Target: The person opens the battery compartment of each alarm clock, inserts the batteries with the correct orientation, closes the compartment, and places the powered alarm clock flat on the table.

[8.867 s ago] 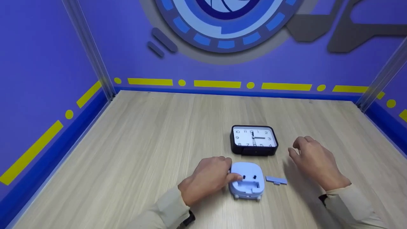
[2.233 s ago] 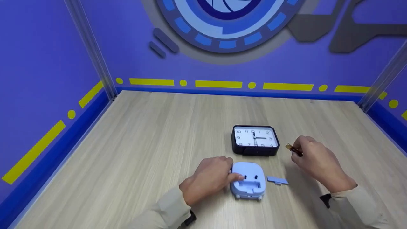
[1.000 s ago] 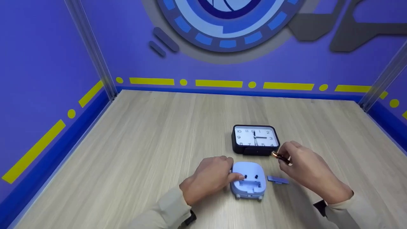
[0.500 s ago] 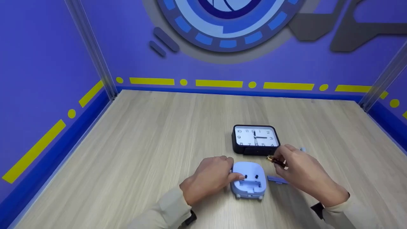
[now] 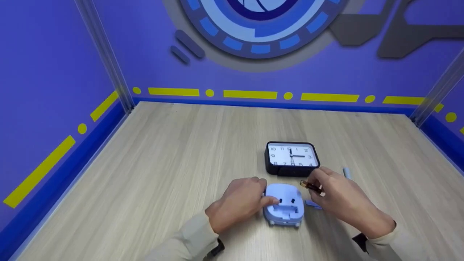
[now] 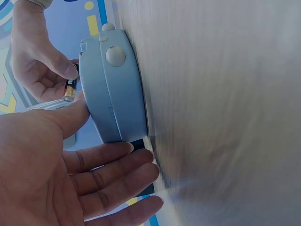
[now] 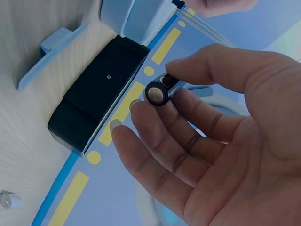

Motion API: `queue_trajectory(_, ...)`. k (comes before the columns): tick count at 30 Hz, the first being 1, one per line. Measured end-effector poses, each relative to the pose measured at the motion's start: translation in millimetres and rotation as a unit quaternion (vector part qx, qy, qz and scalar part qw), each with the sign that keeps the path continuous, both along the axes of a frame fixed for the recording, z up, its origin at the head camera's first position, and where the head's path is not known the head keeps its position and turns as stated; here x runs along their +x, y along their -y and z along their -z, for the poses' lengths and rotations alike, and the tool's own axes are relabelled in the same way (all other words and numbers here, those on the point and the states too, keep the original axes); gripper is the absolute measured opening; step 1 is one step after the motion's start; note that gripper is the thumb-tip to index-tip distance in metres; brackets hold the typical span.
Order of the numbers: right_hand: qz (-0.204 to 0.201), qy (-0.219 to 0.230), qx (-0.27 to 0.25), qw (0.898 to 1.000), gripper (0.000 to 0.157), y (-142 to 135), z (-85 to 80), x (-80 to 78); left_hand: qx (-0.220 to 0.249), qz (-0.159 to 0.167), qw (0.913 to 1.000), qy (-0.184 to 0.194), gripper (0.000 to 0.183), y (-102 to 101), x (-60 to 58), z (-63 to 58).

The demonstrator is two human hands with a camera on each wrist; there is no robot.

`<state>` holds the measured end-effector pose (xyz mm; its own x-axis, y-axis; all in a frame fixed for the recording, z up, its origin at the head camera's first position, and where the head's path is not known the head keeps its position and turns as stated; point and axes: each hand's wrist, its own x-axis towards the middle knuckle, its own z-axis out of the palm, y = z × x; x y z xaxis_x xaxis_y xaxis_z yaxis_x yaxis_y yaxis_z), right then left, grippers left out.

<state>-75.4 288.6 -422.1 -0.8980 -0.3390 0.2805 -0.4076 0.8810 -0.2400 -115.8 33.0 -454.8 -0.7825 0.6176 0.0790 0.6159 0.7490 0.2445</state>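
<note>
A light blue alarm clock point(image 5: 282, 192) lies face down, its battery compartment uncovered and two black knobs showing. My left hand point(image 5: 239, 203) holds it from the left, thumb on its back and index finger against its side. Between thumb and fingers my right hand point(image 5: 342, 195) pinches a black-and-copper battery point(image 5: 309, 186), just right of the clock and above the table. In the right wrist view the flat end of that battery point(image 7: 156, 94) faces the camera. The blue battery cover point(image 5: 313, 204) rests on the table, partly hidden under my right hand.
A black rectangular clock point(image 5: 291, 156) with a white dial lies face up behind the blue one. A pale cylinder point(image 5: 347, 173), like another battery, lies beyond my right hand. Blue panels point(image 5: 253, 81) enclose the wooden table point(image 5: 181, 152) at back and sides.
My right hand, without a visible battery in the oldest frame, now has one and has moved left and nearer to the blue clock, uncovering the pale cylinder. The left hand stays in place.
</note>
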Motion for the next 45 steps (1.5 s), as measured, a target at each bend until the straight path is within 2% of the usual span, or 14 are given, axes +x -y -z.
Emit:
queue_trajectory(10,-0.032,-0.026,0.001,0.999,0.031,3.6,2.0,2.9,-0.001,-0.002,0.9999,-0.015,0.043,0.7,1.3,-0.7)
queue_trajectory(17,-0.046,-0.018,0.013,0.999,0.031,6.7,1.8,4.8,-0.007,-0.005,1.0,-0.001,0.044,0.1,-0.3,-1.7)
queue_trajectory(25,-0.087,0.01,0.031,0.996,0.027,10.7,0.9,7.7,-0.015,-0.008,0.9998,0.014,0.045,-0.9,-1.2,-1.9)
queue_trajectory(32,-0.122,-0.007,0.024,0.992,0.026,13.5,6.3,10.9,-0.014,-0.011,0.9997,0.019,0.044,-1.4,-1.2,-1.2)
queue_trajectory(39,-0.131,-0.002,0.025,0.991,0.029,17.1,9.9,12.3,-0.012,-0.003,0.9997,-0.022,0.044,-0.3,0.5,-0.9)
queue_trajectory(45,-0.136,0.013,0.034,0.99,0.028,19.7,9.6,14.0,-0.012,-0.003,0.9997,-0.022,0.045,-0.4,0.3,-0.8)
